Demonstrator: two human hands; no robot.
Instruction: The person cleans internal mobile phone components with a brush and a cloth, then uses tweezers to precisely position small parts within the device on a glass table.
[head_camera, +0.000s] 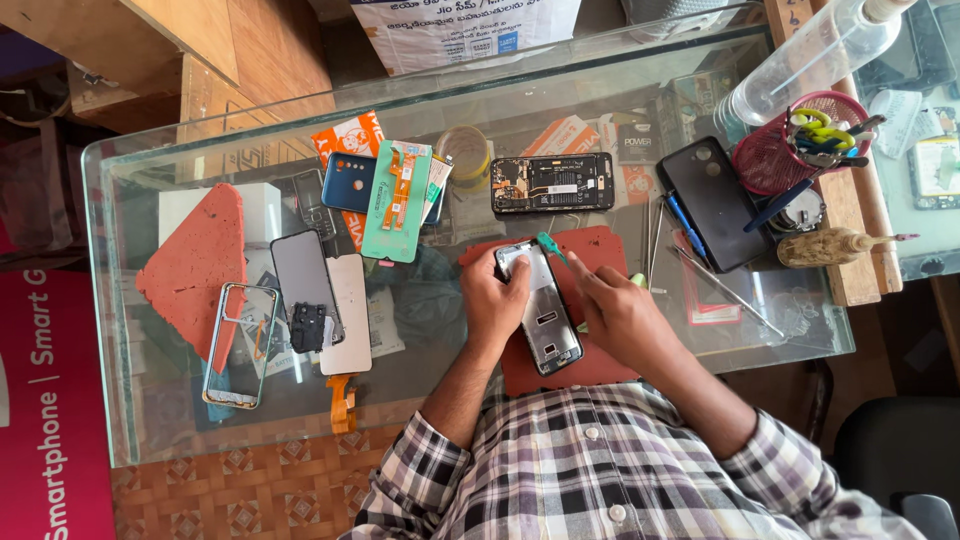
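An opened phone frame (545, 315) lies on a red work mat (600, 250) on the glass table (120, 300). My left hand (493, 300) grips the frame's left edge and holds it steady. My right hand (618, 315) sits just right of the frame, pinching a green-tipped pry tool (549, 246) whose tip touches the frame's top end. The frame's lower part shows black inner parts and a metal plate.
A black opened phone (552, 183) lies behind the mat, and a dark phone back (712, 200) sits to the right by a red mesh tool cup (790, 150). Left are a red triangular pad (195, 265), a bare frame (240, 345), screens (305, 280) and a teal panel (398, 200).
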